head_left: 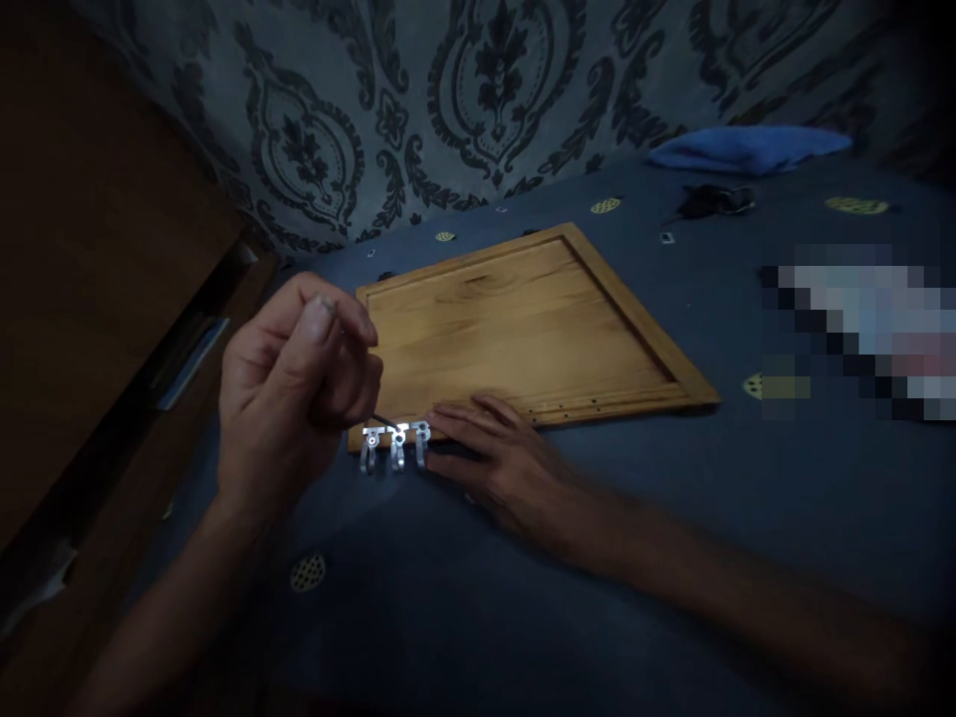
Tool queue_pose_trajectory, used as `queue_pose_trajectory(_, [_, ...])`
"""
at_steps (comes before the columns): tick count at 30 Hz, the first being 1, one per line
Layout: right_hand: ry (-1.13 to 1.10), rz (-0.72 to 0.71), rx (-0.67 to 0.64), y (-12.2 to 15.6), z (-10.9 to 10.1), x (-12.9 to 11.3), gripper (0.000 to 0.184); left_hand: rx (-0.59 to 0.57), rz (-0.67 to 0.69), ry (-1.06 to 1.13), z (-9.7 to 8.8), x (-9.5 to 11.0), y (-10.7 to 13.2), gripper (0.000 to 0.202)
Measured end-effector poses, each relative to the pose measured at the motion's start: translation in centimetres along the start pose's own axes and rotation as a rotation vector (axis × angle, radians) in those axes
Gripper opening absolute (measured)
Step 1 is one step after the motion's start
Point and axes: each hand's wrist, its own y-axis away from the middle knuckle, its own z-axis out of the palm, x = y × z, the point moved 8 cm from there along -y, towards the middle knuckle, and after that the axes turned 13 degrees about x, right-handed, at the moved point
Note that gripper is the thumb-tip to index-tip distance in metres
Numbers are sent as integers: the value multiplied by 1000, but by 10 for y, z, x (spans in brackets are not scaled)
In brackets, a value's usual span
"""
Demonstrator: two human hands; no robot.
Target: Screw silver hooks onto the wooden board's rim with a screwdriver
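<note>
A framed wooden board (478, 329) lies on the blue patterned cloth. At the left end of its near edge sits a shiny metal hook rail (398, 434) with three hooks hanging over the side. My left hand (299, 368) is closed in a fist above that corner. From it runs the thin dark shaft of a screwdriver (384, 422), its tip at the rail's middle hook; the handle is hidden in my fingers. My right hand (508, 453) lies with fingers stretched over the board's near edge, fingertips against the rail's right end. Several small dark holes show farther right along that edge.
Behind the board rises a patterned headboard or wall (403, 110). A blue cloth (747, 149) and a small black item (709, 202) lie at the back right. A blurred-out object (888, 319) is at far right. Brown wooden furniture (97, 229) borders the left side.
</note>
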Motion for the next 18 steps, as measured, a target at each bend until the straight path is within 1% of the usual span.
queue_pose_trajectory(7, [2,-27,38,1,0,0,38,-25,-11,37,-1,-7,0,26])
queue_pose_trajectory(11, [-7,-35,47,-1,-2,-1,37,-9,-56,-21,-3,-13,2,24])
queue_pose_trajectory(16, [20,-35,40,-2,0,0,38,-47,-65,-13,-2,-16,5,23])
queue_pose_trajectory(18, [19,-45,56,-1,1,-1,36,-44,-82,-20,-4,-18,6,23])
